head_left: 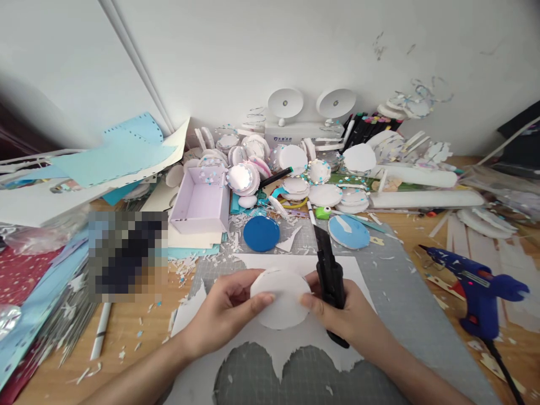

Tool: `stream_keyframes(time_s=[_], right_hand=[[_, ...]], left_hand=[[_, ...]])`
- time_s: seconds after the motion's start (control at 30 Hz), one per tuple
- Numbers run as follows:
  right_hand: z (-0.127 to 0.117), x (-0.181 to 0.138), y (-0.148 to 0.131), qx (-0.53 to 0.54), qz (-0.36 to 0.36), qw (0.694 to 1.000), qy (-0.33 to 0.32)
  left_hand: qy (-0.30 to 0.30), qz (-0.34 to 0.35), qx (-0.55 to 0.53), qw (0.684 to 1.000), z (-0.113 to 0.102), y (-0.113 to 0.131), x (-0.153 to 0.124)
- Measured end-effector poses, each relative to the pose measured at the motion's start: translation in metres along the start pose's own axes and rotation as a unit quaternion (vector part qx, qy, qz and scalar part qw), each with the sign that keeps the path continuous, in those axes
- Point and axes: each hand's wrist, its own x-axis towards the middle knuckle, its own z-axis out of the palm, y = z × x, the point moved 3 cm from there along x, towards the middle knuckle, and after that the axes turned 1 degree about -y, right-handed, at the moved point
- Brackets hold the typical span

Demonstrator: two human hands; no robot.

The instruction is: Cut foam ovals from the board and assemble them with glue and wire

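Note:
A white foam disc [282, 301] is held between both hands above a grey cutting mat [392, 292]. My left hand [223, 315] grips its left edge, thumb on top. My right hand [341, 315] pinches the disc's right edge and also holds a black utility knife [329, 270], whose blade end points away from me. A white foam sheet [270, 346] with round cut-outs lies on the mat under the hands.
A blue glue gun [476, 292] lies at right. A blue disc [261, 233], a pale lilac box [202, 202], many white foam discs [324, 194] and markers crowd the back. Paper stacks [37, 281] fill the left. Scraps litter the wooden table.

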Motion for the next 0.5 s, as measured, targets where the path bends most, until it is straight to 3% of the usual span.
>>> stream_keyframes(time_s=[0.17,0.5], right_hand=[[-0.0017,-0.0016,-0.0039,-0.052,-0.045,0.998,0.003],[-0.0001,-0.0037,-0.0064,-0.047,-0.077,0.996,-0.012]], left_hand=[[-0.008,-0.015,-0.024,1.000,0.0021,-0.0060,-0.0033],[-0.011,-0.034,-0.017,0.999,0.0009,-0.0011,-0.0036]])
